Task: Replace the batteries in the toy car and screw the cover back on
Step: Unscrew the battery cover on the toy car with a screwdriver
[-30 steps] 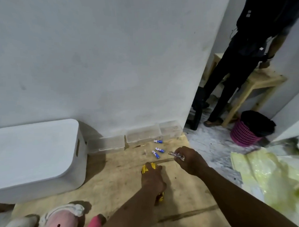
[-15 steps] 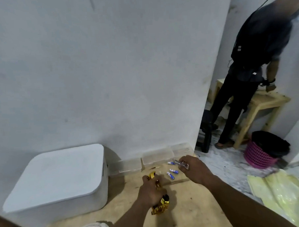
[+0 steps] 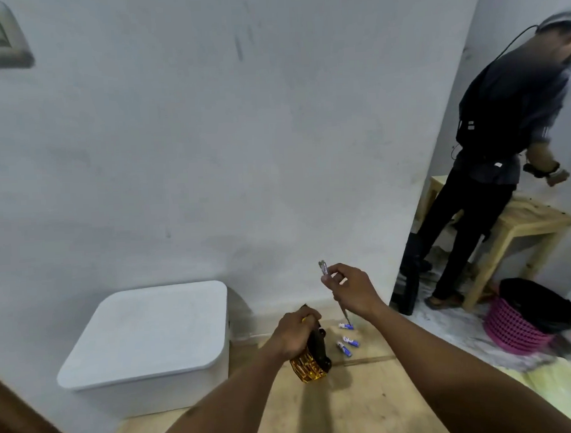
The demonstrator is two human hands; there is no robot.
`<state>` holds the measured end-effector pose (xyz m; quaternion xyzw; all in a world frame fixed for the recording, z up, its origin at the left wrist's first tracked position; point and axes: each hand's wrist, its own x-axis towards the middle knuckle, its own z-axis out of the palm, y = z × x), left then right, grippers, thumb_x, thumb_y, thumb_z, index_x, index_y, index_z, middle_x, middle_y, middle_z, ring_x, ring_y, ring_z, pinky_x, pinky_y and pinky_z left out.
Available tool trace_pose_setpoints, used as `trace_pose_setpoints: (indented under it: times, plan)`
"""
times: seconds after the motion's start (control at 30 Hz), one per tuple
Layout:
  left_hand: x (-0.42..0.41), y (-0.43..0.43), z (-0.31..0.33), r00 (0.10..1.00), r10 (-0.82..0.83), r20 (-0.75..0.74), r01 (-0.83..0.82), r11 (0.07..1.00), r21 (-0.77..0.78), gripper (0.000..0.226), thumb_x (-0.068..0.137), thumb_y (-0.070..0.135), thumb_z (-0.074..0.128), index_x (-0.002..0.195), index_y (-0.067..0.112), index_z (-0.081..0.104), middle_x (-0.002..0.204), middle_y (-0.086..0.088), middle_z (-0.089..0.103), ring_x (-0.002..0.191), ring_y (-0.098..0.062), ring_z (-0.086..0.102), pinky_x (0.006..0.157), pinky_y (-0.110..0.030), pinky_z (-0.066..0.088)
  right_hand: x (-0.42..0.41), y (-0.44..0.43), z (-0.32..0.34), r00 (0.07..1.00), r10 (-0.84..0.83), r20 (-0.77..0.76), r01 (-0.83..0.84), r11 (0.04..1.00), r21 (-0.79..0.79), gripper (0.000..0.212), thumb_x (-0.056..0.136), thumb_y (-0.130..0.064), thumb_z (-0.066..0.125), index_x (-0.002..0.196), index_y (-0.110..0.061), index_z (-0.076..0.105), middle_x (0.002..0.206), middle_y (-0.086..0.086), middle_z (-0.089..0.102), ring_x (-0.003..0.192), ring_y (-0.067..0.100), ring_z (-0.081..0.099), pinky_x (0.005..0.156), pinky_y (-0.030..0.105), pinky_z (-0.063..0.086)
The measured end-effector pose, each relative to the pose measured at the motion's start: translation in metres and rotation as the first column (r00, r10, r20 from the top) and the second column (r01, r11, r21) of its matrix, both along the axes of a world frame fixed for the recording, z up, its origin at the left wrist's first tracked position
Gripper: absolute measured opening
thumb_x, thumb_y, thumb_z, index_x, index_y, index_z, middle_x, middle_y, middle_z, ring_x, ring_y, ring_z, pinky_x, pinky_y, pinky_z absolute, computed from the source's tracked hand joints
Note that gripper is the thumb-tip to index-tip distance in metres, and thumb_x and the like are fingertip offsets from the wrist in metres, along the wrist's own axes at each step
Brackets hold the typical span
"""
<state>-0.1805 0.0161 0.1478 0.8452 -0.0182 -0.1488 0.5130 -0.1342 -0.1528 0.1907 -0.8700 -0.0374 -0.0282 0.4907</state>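
Gripping the toy car [image 3: 311,356], the left hand [image 3: 296,333]; right hand [image 3: 352,288] pinches the screwdriver [image 3: 334,291].

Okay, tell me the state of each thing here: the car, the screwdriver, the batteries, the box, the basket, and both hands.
toy car: held tipped on end; cover not visible.
left hand: grips the toy car.
screwdriver: held tip down near the batteries.
right hand: pinches the screwdriver.
batteries: three, loose on the wooden surface, outside the car.
white box: lid shut.
pink basket: upright, lined with a black bag.
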Motion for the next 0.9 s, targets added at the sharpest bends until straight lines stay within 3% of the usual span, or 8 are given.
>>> trace_pose_setpoints:
  times: [0.1, 0.23, 0.3, 0.4, 0.6, 0.73, 0.8, 0.9]
  plan:
    - [0.002, 0.007, 0.006, 0.996, 0.014, -0.085, -0.019, 0.998, -0.054, 0.032, 0.095, 0.029, 0.036, 0.104, 0.021, 0.066, 0.110, -0.004, 0.065, 0.103, -0.023, 0.061, 0.090, -0.036, 0.051, 0.001, 0.007, 0.012, 0.999, -0.003, -0.051, 0.010, 0.990, 0.141, 0.016, 0.093, -0.032, 0.065, 0.104, -0.020, 0.067, 0.078, 0.004, 0.061, 0.061, 0.018, 0.065, 0.050, 0.033, 0.056]
    - [0.004, 0.018, 0.010, 0.985, 0.092, -0.146, -0.113, 0.983, -0.147, 0.019, 0.088, 0.020, 0.060, 0.106, 0.023, 0.065, 0.113, -0.004, 0.063, 0.105, -0.024, 0.059, 0.076, -0.033, 0.055, 0.002, 0.011, 0.023, 0.997, -0.014, -0.079, 0.034, 0.967, 0.251, 0.016, 0.095, -0.025, 0.064, 0.109, -0.016, 0.065, 0.083, 0.012, 0.062, 0.065, 0.020, 0.067, 0.052, 0.039, 0.060]
    - [0.005, 0.023, 0.011, 0.985, 0.104, -0.135, -0.128, 0.975, -0.179, 0.028, 0.087, 0.012, 0.064, 0.111, 0.026, 0.062, 0.118, -0.003, 0.060, 0.108, -0.024, 0.057, 0.069, -0.029, 0.052, 0.004, 0.011, 0.025, 0.995, -0.024, -0.095, 0.051, 0.954, 0.296, 0.015, 0.095, -0.021, 0.064, 0.109, -0.016, 0.065, 0.082, 0.012, 0.062, 0.068, 0.023, 0.068, 0.056, 0.046, 0.061]
    - [0.004, 0.027, 0.014, 0.987, 0.105, -0.119, -0.130, 0.965, -0.226, 0.032, 0.089, 0.004, 0.058, 0.114, 0.024, 0.060, 0.117, -0.001, 0.059, 0.108, -0.025, 0.055, 0.074, -0.031, 0.052, 0.008, 0.011, 0.028, 0.993, -0.016, -0.119, 0.057, 0.937, 0.346, 0.025, 0.090, -0.011, 0.067, 0.114, -0.015, 0.062, 0.085, 0.013, 0.063, 0.072, 0.026, 0.069, 0.063, 0.051, 0.062]
    - [0.008, 0.025, 0.018, 0.992, 0.096, -0.084, -0.112, 0.970, -0.216, 0.027, 0.087, 0.007, 0.054, 0.091, 0.028, 0.072, 0.116, -0.005, 0.065, 0.110, -0.030, 0.058, 0.092, -0.045, 0.051, 0.008, 0.018, 0.033, 0.994, 0.028, -0.108, 0.017, 0.918, 0.396, 0.032, 0.087, -0.006, 0.069, 0.117, -0.014, 0.062, 0.089, 0.015, 0.063, 0.073, 0.027, 0.070, 0.065, 0.049, 0.062]
    - [0.010, 0.024, 0.019, 0.997, 0.063, -0.036, -0.068, 0.981, -0.179, 0.034, 0.083, 0.006, 0.050, 0.089, 0.036, 0.065, 0.115, -0.006, 0.064, 0.109, -0.032, 0.057, 0.082, -0.043, 0.050, 0.006, 0.024, 0.036, 0.995, 0.039, -0.088, 0.000, 0.915, 0.403, 0.031, 0.088, -0.006, 0.070, 0.117, -0.014, 0.062, 0.088, 0.013, 0.063, 0.073, 0.027, 0.070, 0.063, 0.045, 0.062]
    - [0.009, 0.025, 0.019, 0.999, 0.044, -0.021, -0.047, 0.987, -0.152, 0.036, 0.085, 0.004, 0.050, 0.087, 0.035, 0.066, 0.113, -0.006, 0.064, 0.105, -0.028, 0.058, 0.084, -0.045, 0.052, 0.005, 0.025, 0.036, 0.996, 0.038, -0.084, -0.001, 0.917, 0.399, 0.032, 0.088, -0.006, 0.070, 0.117, -0.013, 0.062, 0.086, 0.012, 0.063, 0.072, 0.027, 0.070, 0.063, 0.045, 0.062]
    - [0.004, 0.027, 0.017, 0.998, 0.052, -0.047, -0.059, 0.986, -0.158, 0.033, 0.095, 0.004, 0.046, 0.092, 0.028, 0.068, 0.109, -0.006, 0.063, 0.102, -0.026, 0.058, 0.073, -0.034, 0.049, 0.004, 0.028, 0.036, 0.997, 0.043, -0.068, -0.013, 0.922, 0.388, 0.032, 0.087, -0.006, 0.070, 0.116, -0.014, 0.061, 0.088, 0.015, 0.063, 0.072, 0.028, 0.071, 0.065, 0.047, 0.062]
